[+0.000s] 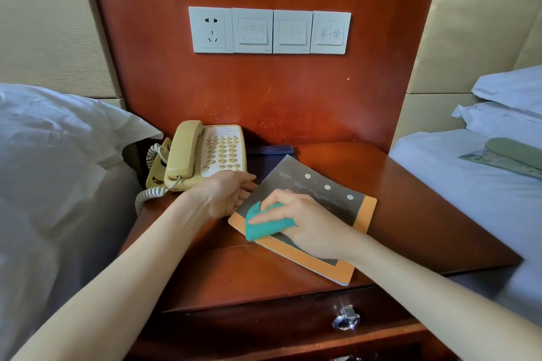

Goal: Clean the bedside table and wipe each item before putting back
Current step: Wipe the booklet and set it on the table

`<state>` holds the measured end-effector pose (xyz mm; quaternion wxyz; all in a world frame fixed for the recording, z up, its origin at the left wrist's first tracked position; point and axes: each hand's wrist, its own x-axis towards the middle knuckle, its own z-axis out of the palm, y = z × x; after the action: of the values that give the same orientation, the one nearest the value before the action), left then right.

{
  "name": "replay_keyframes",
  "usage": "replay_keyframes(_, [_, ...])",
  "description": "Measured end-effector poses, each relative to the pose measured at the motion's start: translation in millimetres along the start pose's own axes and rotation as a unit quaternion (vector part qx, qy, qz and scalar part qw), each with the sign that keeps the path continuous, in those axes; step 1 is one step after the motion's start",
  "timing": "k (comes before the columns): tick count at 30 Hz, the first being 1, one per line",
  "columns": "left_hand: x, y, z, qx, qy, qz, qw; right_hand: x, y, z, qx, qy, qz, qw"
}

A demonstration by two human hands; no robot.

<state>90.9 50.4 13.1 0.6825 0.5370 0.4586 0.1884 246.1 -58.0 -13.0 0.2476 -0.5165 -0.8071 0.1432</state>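
Two hands share this step: the left hand (231,193) rests on the near-left edge of the grey and orange card (305,217), just right of the telephone (205,154) on the bench (410,214), fingers fairly straight — steadying it. The right hand (305,221) presses a teal cloth (265,223) on the card, its grip curled over the cloth. Wipe probably in long strokes away from the telephone, keeping the card flat — then the edges.
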Motion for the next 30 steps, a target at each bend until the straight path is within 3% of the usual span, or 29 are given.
replay_keyframes(7, [-3, -7, -3, 0.073, -0.032, 0.073, 0.994, -26, -5, -13, 0.016, -0.048, -0.004, 0.999])
replay_keyframes(14, [-3, -12, -1, 0.143, 0.021, 0.1, 0.984, -59, 12, -38, 0.043, -0.063, 0.031, 0.997])
replay_keyframes(22, [-3, -14, 6, 0.197, 0.075, 0.128, 0.969, -61, 60, -58, 0.011, 0.059, 0.102, 0.993])
replay_keyframes(27, [-1, -15, 7, 0.21, 0.09, 0.136, 0.964, -13, 73, -49, -0.065, 0.139, 0.167, 0.974])
replay_keyframes(30, [-3, -14, 7, 0.212, 0.086, 0.135, 0.964, 26, 68, -36, -0.086, 0.149, 0.166, 0.971])
